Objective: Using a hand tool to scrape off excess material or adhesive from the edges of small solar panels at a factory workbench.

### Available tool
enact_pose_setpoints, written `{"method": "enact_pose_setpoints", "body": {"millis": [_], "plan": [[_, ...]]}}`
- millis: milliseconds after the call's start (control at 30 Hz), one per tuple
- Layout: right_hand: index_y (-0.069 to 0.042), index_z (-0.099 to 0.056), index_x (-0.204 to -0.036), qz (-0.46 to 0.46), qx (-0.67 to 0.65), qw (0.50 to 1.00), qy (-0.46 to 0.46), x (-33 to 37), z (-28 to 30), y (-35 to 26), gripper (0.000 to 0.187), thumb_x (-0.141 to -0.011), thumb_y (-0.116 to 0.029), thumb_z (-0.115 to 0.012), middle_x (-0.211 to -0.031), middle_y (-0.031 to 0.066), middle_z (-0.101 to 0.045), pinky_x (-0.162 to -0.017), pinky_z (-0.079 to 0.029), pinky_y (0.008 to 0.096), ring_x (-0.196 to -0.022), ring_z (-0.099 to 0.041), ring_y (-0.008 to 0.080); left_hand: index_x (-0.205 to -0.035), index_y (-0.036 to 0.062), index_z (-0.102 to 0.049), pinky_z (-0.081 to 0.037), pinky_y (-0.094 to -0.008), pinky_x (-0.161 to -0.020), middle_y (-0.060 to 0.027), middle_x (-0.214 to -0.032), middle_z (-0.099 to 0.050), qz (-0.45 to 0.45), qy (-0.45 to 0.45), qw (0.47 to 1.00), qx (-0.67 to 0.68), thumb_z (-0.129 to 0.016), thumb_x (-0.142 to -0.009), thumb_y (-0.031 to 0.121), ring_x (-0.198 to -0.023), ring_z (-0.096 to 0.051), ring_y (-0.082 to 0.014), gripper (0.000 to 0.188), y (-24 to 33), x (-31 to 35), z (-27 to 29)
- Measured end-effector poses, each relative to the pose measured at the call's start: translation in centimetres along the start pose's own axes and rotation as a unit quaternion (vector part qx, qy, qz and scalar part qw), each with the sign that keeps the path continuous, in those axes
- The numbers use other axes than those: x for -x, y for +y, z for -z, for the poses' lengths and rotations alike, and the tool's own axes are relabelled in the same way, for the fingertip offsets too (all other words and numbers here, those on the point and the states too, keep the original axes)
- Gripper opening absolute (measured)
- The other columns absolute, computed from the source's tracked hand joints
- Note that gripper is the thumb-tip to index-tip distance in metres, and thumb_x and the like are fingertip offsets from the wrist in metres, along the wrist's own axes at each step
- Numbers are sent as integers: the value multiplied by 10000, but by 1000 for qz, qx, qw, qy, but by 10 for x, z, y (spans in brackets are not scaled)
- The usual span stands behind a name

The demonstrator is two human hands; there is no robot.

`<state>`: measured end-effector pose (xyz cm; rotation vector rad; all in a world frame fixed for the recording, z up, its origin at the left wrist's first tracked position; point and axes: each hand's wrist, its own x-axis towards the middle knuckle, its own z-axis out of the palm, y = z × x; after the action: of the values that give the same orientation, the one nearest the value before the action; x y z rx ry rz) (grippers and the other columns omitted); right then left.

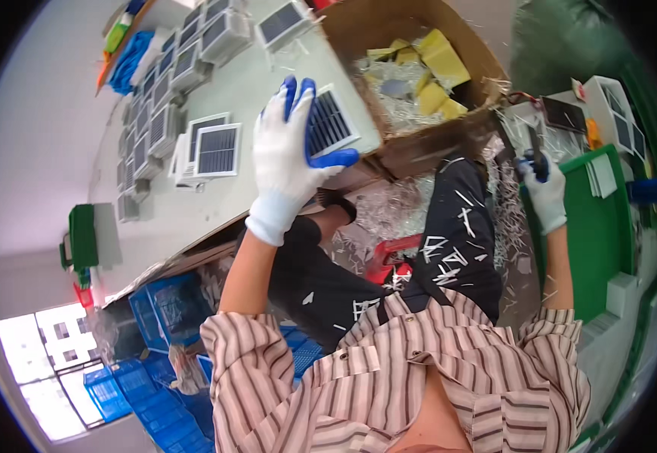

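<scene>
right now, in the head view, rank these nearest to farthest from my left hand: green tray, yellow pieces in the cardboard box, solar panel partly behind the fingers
From the left hand:
1. Solar panel: right at the hand, beside its thumb.
2. Yellow pieces: to the right, inside the cardboard box.
3. Green tray: far right, beyond the legs.

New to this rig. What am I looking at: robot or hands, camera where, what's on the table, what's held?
No robot: these are a person's two gloved hands. The single picture comes from a fisheye camera worn on the head, looking down, so straight edges bend. On the pale table sit white-framed solar panels, many in stacks. The left hand is open at one panel; contact is unclear. The right hand grips a dark tool, type unclear. Ahead is a cardboard box holding yellow pieces.
</scene>
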<state>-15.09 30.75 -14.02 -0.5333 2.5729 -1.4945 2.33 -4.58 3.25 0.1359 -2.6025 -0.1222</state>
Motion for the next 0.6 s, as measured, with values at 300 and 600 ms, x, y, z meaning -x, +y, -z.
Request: {"method": "enact_pose_setpoints", "body": {"millis": [300, 600], "plan": [[-7, -616, -970, 34, -202, 972, -112, 11, -87, -76, 135, -847, -56, -643, -819, 17, -657, -673, -480, 224, -731, -586, 68, -1246, -3, -531, -384, -348, -1009, -204, -1275, -526, 30, -205, 969, 134, -723, -701, 152, -1194, -494, -343, 598, -77, 4, 40], [0, -579, -1019, -89, -389, 901, -174, 17, -129, -108, 154, -891, -83, -601, -922, 56, -648, -654, -516, 226, -801, -610, 81, -1048, 124, -636, -451, -439, -921, -114, -1114, -598, -127, 25, 989, -76, -753, -627, 165, -1048, -574, -314, 439, 17, 5, 2]]}}
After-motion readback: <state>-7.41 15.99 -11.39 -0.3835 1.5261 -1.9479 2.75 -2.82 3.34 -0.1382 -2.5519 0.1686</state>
